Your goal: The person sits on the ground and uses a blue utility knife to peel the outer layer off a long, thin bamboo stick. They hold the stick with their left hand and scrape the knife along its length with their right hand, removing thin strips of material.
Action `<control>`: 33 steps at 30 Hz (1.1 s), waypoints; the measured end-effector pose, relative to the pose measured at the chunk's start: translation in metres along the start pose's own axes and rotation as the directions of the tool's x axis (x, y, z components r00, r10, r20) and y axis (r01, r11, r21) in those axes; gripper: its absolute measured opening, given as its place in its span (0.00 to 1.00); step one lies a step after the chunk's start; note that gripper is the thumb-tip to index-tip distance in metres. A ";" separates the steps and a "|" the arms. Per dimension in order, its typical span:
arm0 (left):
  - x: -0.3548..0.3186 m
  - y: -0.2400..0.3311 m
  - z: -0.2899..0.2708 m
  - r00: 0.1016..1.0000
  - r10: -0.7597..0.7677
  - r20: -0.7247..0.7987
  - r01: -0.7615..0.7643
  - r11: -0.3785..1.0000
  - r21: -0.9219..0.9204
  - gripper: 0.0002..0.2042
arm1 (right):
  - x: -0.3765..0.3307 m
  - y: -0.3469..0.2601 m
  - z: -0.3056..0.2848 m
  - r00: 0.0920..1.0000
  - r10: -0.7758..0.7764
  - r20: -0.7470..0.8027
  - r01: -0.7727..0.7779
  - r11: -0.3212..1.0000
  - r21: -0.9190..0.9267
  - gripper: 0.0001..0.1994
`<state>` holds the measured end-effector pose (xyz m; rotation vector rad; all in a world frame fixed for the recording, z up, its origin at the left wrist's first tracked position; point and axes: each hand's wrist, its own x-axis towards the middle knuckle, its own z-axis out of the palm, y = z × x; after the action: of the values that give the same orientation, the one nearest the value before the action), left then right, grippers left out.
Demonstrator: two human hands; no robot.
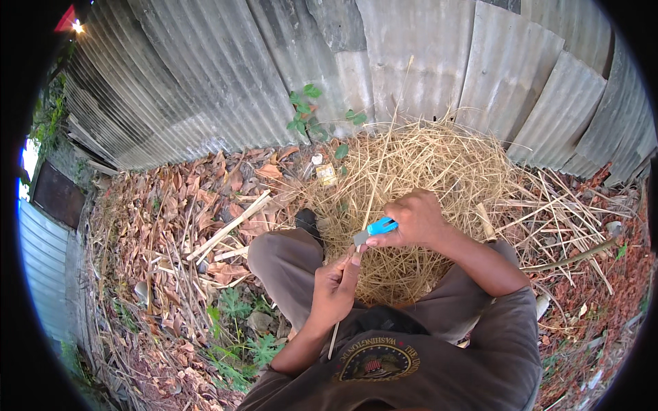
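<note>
My right hand (417,218) is closed around a blue-handled utility knife (382,226). Its short grey blade points left, against a long thin pale strip, perhaps bamboo (375,185). Lower and to the left, my left hand (334,289) pinches that strip just below the blade, thumb pointing up. From there the strip runs up over the straw toward the metal wall, while its lower end hangs past my left wrist by my shirt. Beneath both hands, between my bent legs, spreads a heap of thin straw-like shavings (439,161).
Corrugated metal sheets (205,75) form a wall ahead. Dry brown leaves (199,188) cover the ground at left, with several split pale sticks (229,226) among them. More thin sticks (558,219) lie at right. Green weeds (236,308) and a grey stone (260,322) sit beside my left leg.
</note>
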<state>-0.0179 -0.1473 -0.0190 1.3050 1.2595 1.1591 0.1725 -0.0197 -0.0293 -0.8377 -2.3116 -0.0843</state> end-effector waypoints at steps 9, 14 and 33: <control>0.009 0.015 0.001 0.999 0.008 -0.038 -0.002 0.986 0.166 0.13 | 0.009 0.026 0.013 0.995 -0.028 -0.093 0.022 0.998 -0.066 0.35; 0.009 0.010 0.001 0.999 0.024 -0.045 -0.016 0.987 0.157 0.14 | 0.009 0.031 0.022 0.998 0.049 -0.026 -0.052 0.991 -0.127 0.37; -0.024 0.005 -0.010 0.989 -0.142 -0.032 0.143 0.989 0.032 0.13 | 0.008 0.044 0.026 0.945 0.326 0.038 -0.319 0.939 -0.124 0.37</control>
<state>-0.0281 -0.1717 -0.0135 1.2059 1.3766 1.0637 0.1790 0.0269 -0.0513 -1.2846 -2.2063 -0.0515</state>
